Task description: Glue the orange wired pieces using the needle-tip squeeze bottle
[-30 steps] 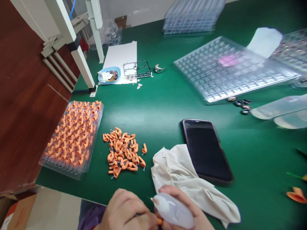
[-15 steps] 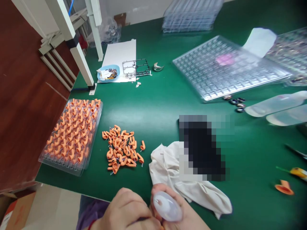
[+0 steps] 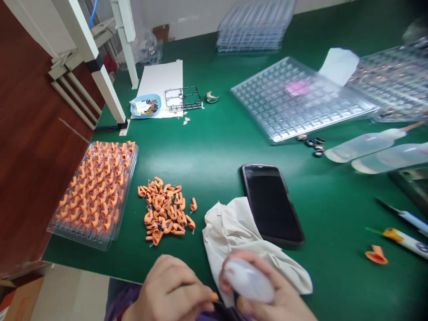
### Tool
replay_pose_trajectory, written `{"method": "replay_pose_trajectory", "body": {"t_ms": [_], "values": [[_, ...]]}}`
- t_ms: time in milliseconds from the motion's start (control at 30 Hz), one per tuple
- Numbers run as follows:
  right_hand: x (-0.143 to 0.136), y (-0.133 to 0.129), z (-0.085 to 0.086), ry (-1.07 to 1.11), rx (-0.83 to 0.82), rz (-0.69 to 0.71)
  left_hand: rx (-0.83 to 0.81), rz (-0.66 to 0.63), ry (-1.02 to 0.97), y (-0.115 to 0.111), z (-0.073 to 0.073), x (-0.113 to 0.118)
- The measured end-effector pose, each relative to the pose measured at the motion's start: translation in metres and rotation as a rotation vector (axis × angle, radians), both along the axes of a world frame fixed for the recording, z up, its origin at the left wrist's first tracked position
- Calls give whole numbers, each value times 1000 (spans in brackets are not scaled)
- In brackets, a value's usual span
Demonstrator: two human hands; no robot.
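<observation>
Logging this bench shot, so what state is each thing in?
Left hand: pinching a small orange piece.
Right hand: gripping a squeeze bottle.
Phone: screen dark, face up.
Cloth: crumpled.
Orange parts tray: filled.
Orange pile: loose.
Two bottles: lying down.

No readable text, label, brand or number anywhere: blank white paper (image 3: 162, 80) at upper left, dark phone screen (image 3: 270, 203) at centre, pen (image 3: 406, 239) markings at right too blurred.
</observation>
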State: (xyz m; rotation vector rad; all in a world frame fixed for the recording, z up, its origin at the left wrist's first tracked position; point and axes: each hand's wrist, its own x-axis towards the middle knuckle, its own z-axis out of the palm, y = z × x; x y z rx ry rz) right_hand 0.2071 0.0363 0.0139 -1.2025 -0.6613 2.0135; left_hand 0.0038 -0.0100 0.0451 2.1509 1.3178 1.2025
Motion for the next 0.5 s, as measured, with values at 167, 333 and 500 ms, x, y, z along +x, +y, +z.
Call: {"method": "replay_pose_trajectory", "body": {"t_ms": [167, 333, 500], "values": [[31, 12, -15, -670, 616, -79, -66, 157, 55, 0, -6, -2], [12, 15, -21, -711, 880, 9, -50, 216, 109, 1, -12, 2], [-8, 27, -29, -796, 864, 28, -20, 237, 159, 2, -13, 5]]}}
